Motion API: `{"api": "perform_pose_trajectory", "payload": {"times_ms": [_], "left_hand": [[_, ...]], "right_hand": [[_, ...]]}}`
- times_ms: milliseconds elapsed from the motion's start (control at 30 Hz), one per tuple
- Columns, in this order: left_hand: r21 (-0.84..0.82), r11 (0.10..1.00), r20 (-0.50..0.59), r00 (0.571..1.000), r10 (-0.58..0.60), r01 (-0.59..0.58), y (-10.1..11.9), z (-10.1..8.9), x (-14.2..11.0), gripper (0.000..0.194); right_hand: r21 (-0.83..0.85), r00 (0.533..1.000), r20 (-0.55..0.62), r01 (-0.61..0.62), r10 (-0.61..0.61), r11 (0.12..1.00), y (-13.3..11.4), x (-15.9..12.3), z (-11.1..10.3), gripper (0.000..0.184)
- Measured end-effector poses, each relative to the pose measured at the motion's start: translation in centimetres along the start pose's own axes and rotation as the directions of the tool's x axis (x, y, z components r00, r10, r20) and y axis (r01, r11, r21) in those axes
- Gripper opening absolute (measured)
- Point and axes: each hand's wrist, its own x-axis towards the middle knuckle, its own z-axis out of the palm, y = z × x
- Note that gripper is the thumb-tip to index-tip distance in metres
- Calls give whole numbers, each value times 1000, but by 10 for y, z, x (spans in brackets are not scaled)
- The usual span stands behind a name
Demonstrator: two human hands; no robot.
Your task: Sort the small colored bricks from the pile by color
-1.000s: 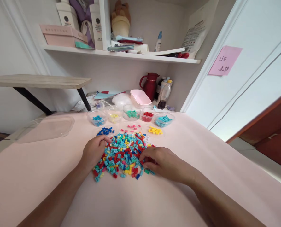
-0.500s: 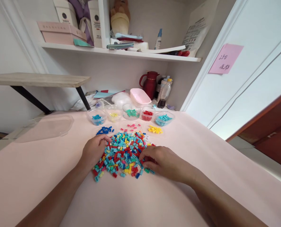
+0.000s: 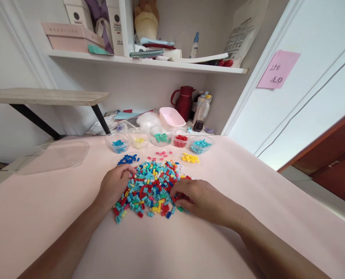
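Note:
A heap of small plastic building bricks (image 3: 151, 186), mixed in colour, lies on the pink tabletop between my hands. My left hand (image 3: 117, 184) rests at the heap's left edge. Its fingers are curled together with the thumb close in, and whatever they hold is hidden. At the right side of the heap is my right hand (image 3: 192, 195). Its thumb and index fingertips come close together among red and teal bricks; what is between them is too small to make out. Just beyond the heap lie dark blue bricks (image 3: 128, 159), pink bricks (image 3: 161, 155) and yellow bricks (image 3: 190, 158), grouped by colour.
Clear tubs stand in a back row, holding blue bricks (image 3: 119, 145), pale yellow bricks (image 3: 139, 142), green bricks (image 3: 162, 137), red bricks (image 3: 181, 140) and turquoise bricks (image 3: 200, 145). Behind are a pink basin (image 3: 172, 117) and a red jug (image 3: 185, 101). A clear lid (image 3: 56, 157) lies left.
Both hands stay almost where they were at the heap. The whole view has shifted very slightly; no brick has visibly been moved.

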Motion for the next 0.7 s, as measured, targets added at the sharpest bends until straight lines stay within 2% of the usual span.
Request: {"api": "perform_pose_trajectory", "payload": {"times_ms": [700], "left_hand": [[-14, 1000, 9, 1000, 20, -20, -1, 0, 0, 31]], "right_hand": [[-128, 999, 18, 30, -28, 991, -7, -4, 1, 18]]}}
